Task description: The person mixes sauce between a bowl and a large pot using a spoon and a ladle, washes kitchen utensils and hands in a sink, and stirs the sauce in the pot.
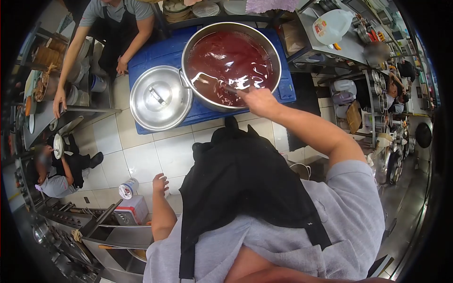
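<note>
Centrally: one steel pot (231, 27), wide, set on a blue platform (144, 52), filled near the rim with red liquid (236, 52), its surface glossy. One lid (147, 112), silver, lying flat on the same platform just beside the pot, handle upward. One right hand (260, 102), at the pot's near rim, fingers closed around the handle of a utensil (230, 88); the utensil reaches into the liquid, its far end not clearly seen. One left hand (161, 184), in the air over the tiled floor (141, 158), well apart from the pot; fingers loosely bent, a little apart. One white tub (128, 188), near that hand, by a red-and-white box (132, 210). One co-worker (120, 23), beyond the lid, one hand at a metal counter (40, 127). One clear jug (331, 26), on a steel table (306, 30), upper right.
</note>
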The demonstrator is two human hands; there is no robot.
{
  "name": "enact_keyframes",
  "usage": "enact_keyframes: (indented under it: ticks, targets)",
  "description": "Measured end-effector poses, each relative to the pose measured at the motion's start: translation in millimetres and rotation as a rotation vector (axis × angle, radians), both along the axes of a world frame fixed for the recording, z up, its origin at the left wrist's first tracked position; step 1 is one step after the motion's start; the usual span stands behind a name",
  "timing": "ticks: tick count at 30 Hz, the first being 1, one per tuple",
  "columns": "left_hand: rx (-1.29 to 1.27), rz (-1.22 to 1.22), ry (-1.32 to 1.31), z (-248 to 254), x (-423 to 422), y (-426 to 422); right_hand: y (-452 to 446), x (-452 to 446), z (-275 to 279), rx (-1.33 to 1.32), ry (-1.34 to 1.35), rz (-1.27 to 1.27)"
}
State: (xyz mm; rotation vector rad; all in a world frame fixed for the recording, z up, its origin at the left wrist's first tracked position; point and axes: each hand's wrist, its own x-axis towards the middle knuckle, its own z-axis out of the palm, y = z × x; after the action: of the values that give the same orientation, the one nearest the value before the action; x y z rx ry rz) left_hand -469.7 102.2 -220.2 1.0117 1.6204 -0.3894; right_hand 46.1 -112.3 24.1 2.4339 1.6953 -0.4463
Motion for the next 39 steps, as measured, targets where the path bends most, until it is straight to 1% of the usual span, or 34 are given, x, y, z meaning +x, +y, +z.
enact_keyframes:
  ticks: [4, 5, 8, 10, 12, 17, 19, 22, 24, 25, 26, 28, 29, 30, 32, 34, 36, 38, 39]
  targets:
    - [0.054, -0.045, -0.075, 7, 43, 6, 31, 39, -21, 0.041, -0.106, -0.119]
    - [0.078, -0.072, -0.109, 12, 53, 8, 36, 50, -21, 0.06, -0.087, -0.136]
    - [0.114, -0.073, -0.178, 22, 71, 14, 41, 83, -27, 0.081, -0.219, -0.173]
    - [0.12, -0.075, -0.195, 26, 72, 15, 40, 103, -19, 0.028, -0.253, -0.163]
    - [0.136, -0.074, -0.187, 30, 69, 15, 35, 120, -9, -0.094, -0.254, -0.182]
    - [0.097, -0.007, -0.092, 18, 30, -4, 14, 138, 26, -0.373, -0.253, -0.135]
    - [0.067, 0.027, -0.064, 11, 11, -18, 9, 136, 40, -0.415, -0.224, -0.145]
    - [0.049, 0.091, -0.026, 4, -13, -43, 9, 141, 44, -0.464, -0.198, -0.13]
    - [0.016, 0.118, -0.003, 4, -21, -56, 14, 148, 55, -0.679, -0.031, -0.102]
    - [0.006, 0.133, -0.007, 5, -23, -61, 17, 155, 58, -0.75, 0.074, -0.146]
    - [0.005, 0.14, -0.009, 5, -25, -66, 18, 163, 56, -0.751, 0.07, -0.14]
    - [0.014, 0.179, -0.021, 9, -25, -74, 18, 177, 50, -0.866, 0.203, -0.133]
    - [0.014, 0.192, -0.021, 11, -26, -78, 16, 182, 47, -0.87, 0.291, -0.268]
    - [0.027, 0.205, -0.039, 14, -26, -81, 15, 184, 46, -0.872, 0.285, -0.257]
    - [0.042, 0.229, -0.059, 15, -27, -86, 14, 189, 44, -0.906, 0.558, -0.489]
    - [0.025, 0.267, -0.089, 11, -33, -92, 11, 182, 43, -0.917, 0.552, -0.488]
    - [0.019, 0.278, -0.087, 8, -37, -99, 2, 177, 33, -0.832, 0.735, -0.638]
    - [0.012, 0.284, -0.087, 4, -37, -106, -14, 161, 17, -0.682, 0.815, -0.73]
    - [-0.014, 0.289, -0.063, 3, -36, -109, -19, 155, 4, -0.663, 0.889, -0.747]
